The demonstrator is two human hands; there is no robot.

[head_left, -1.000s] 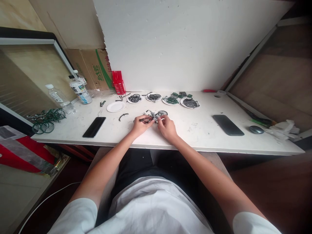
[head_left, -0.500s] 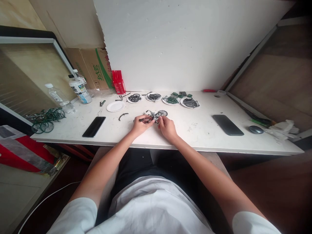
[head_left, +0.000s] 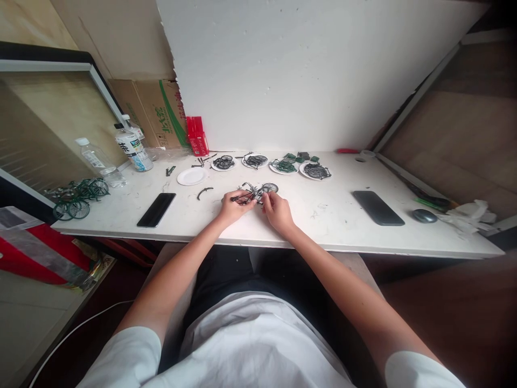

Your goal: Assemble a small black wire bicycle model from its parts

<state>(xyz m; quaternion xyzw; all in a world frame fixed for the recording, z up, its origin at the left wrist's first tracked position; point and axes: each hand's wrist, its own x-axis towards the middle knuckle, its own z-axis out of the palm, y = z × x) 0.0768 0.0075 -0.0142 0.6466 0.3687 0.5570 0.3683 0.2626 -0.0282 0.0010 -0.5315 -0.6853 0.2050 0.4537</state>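
A small dark model bicycle [head_left: 270,187] is held between my two hands just above the white table, one wheel pointing away to the right. My left hand [head_left: 234,207] is closed around its left part, thumb and fingers on the frame. My right hand [head_left: 277,209] pinches at the bicycle's near side below the wheel; the fingertips partly hide what they grip. Left of my hands lies a curved black strip [head_left: 204,192]. Behind them stand plates of parts: wheels on one plate [head_left: 234,167], dark pieces on another [head_left: 264,164], green pieces [head_left: 285,166], and black frames [head_left: 317,171].
A bare white plate [head_left: 181,178] lies left of the parts. Phones rest at left [head_left: 156,210] and right [head_left: 377,207], with a mouse [head_left: 424,215] beyond. Finished-looking green model bicycles [head_left: 78,207], plastic bottles [head_left: 133,151] and a red box [head_left: 196,136] stand at the left.
Both hands and the model bicycle stay almost in the same place. The whole view has shifted very slightly.
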